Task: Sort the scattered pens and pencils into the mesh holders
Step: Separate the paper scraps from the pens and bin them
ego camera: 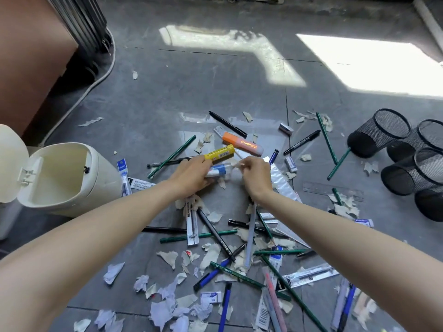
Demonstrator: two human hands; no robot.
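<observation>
Left hand [191,174] is wrapped around a yellow tube [219,153] and a white-and-blue tube [219,169] mid-floor; right hand [255,174] pinches a paper scrap [237,164] just beside them. Holding two things at once, one could easily slip. Pens and green pencils [171,156] lie criss-crossed everywhere; the black mesh holders [378,133] lie tipped over at the floor's right edge, apparently empty.

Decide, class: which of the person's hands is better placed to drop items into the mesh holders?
Probably the right hand. The mesh holders lie on their sides at the person's right. The left hand is farther away and already grips a yellow tube and a white-and-blue tube.
</observation>
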